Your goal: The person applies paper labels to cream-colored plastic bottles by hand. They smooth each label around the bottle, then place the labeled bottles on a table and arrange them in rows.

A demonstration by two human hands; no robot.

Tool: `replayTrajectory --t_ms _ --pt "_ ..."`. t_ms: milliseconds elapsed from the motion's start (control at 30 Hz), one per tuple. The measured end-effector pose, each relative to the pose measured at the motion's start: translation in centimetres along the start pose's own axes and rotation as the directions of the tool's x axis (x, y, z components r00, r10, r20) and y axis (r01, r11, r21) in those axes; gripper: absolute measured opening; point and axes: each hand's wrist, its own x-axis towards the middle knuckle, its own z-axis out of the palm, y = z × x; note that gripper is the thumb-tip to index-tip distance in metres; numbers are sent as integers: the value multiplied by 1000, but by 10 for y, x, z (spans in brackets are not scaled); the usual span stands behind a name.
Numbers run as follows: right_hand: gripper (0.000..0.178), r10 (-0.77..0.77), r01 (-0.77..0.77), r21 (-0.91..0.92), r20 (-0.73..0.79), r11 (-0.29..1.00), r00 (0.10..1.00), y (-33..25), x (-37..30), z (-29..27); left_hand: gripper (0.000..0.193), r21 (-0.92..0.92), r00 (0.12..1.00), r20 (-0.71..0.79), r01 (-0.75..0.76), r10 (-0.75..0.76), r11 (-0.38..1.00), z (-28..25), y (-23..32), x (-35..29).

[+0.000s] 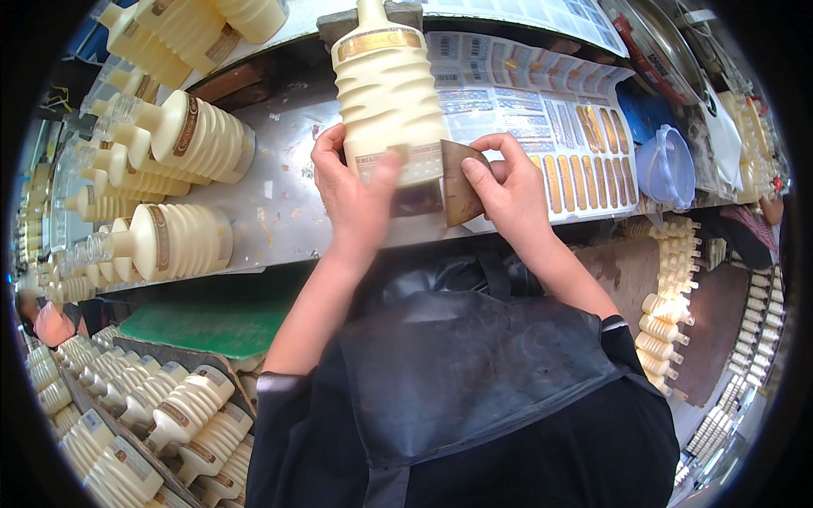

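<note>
A cream ribbed bottle [389,102] lies in front of me with its neck pointing away, and a brown and gold label [378,42] circles its shoulder. My left hand [351,186] is closed round the left side of its lower end; the thumb, smeared by motion, lies over a pale printed band there. At the bottle's lower right corner, my right hand [512,182] pinches a flat brown scraper-like piece [461,182] with a curved edge. The scraper's left edge meets the bottle's side. Beneath the bottle's end shows a dark surface [419,200].
Sheets of gold and silver labels [584,173] lie right of the bottle, beside a lavender bucket [666,167]. Several similar bottles [182,240] stand on the metal table [284,207] at left. A crate of bottles [190,406] sits lower left, near a green board [207,317].
</note>
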Motion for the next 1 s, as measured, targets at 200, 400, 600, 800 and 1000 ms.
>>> replayTrajectory --t_ms 200,400,600,800,1000 --pt "18 66 -70 448 24 891 998 11 15 -10 68 -85 999 33 -16 19 996 -3 1 -1" --pt "33 101 -163 318 201 934 974 -7 25 1 51 -233 998 57 -3 16 972 -7 -1 0" --pt "57 3 -49 176 252 983 968 -3 27 22 45 -135 996 69 -53 63 989 -7 -6 0" --pt "58 22 -68 187 238 980 971 -3 26 23 44 -172 995 83 -43 57 984 -12 -10 2" --pt "57 66 -107 160 242 981 968 -7 23 24 47 -336 996 79 -17 46 942 -14 -14 3"
